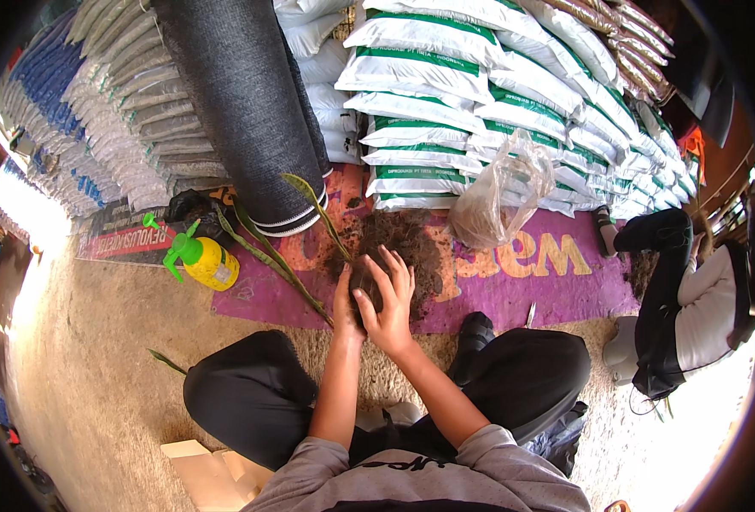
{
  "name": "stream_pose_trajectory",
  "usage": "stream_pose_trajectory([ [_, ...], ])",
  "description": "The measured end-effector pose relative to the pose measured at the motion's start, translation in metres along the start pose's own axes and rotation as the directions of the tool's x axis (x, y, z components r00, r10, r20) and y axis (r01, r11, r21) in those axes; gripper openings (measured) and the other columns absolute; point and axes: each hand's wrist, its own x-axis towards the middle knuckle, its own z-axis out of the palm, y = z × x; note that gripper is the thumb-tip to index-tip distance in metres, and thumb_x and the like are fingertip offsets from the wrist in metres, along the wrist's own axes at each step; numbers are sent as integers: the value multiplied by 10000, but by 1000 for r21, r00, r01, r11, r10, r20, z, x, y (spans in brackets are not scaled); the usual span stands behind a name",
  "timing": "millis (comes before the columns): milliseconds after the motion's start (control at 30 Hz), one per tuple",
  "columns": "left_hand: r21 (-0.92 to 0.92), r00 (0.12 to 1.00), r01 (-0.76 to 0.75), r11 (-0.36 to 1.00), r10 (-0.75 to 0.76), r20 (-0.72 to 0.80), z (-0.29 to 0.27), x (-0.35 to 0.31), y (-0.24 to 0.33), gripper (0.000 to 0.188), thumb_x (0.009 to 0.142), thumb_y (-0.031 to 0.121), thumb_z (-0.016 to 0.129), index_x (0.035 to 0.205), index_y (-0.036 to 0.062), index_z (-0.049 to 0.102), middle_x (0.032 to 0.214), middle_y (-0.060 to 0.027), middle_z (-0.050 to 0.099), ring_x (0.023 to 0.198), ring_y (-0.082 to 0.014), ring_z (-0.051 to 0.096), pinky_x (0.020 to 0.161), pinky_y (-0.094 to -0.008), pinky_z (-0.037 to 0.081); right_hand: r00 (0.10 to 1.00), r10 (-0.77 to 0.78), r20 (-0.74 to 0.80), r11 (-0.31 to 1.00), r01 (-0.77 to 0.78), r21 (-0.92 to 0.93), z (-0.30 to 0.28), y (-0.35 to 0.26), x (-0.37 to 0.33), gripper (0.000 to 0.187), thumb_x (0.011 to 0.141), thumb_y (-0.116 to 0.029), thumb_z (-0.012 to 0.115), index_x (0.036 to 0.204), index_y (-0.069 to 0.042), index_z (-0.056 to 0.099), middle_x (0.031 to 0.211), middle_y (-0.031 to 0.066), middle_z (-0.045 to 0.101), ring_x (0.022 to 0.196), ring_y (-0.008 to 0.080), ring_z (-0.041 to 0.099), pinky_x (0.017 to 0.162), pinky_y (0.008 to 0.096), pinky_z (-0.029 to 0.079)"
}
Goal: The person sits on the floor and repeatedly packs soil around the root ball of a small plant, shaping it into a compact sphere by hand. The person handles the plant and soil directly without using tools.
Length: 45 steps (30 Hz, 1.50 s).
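Observation:
My left hand [347,300] and my right hand [387,299] are cupped around a ball of dark soil [364,286] in front of my crossed legs. The left one supports its left side, while the right one's fingers curve over its top and right. A snake plant leaf [324,215] sticks up at the ball's far left edge; its base is hidden. Beyond my fingers, loose dark soil [399,235] is heaped on a purple banner [527,294]. Left of my hands, long snake plant leaves [271,260] lie slanting, their lower ends close to my left wrist.
A yellow spray bottle [211,263] with a green head stands at left. A dark rolled mesh [241,111] leans beyond it. Stacked white-and-green sacks [420,77] line the back, with a clear plastic bag [501,196] before them. Another person [706,290] sits at right.

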Motion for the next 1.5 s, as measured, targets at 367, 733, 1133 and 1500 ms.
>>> stream_pose_trajectory([
  [367, -26, 999, -38, 999, 38, -9, -32, 10, 13, 416, 902, 245, 507, 1248, 17, 475, 1116, -101, 587, 981, -235, 590, 858, -362, 491, 983, 61, 174, 943, -114, 313, -7, 9, 13, 889, 649, -231, 780, 1389, -77, 312, 1421, 209, 263, 1323, 383, 245, 1066, 460, 235],
  [733, -61, 966, 29, 998, -13, 260, -24, 1, 23, 484, 945, 381, 401, 1268, 25, 457, 1215, -102, 550, 1016, -251, 575, 920, -397, 452, 985, 20, 174, 990, -44, 137, -16, 7, 19, 686, 849, -367, 553, 1409, -81, 278, 1454, 198, 229, 1347, 403, 185, 1068, 553, 135],
  [1133, 65, 984, -46, 997, 56, -172, -12, 2, 9, 614, 929, 530, 294, 1254, 39, 469, 1212, -119, 537, 1103, -260, 517, 961, -403, 404, 970, 174, 167, 942, -214, 258, 1, 15, 9, 539, 786, -237, 674, 1235, -15, 475, 1230, 174, 497, 1120, 292, 503, 949, 401, 386],
  [1500, -128, 998, 28, 991, -21, 55, -18, 12, -4, 534, 944, 455, 325, 1193, 19, 508, 1173, -126, 554, 1075, -252, 542, 946, -387, 428, 999, 28, -40, 991, -23, 131, 10, 12, -4, 529, 714, -281, 684, 1151, -32, 522, 1162, 143, 520, 1122, 317, 476, 995, 484, 257],
])
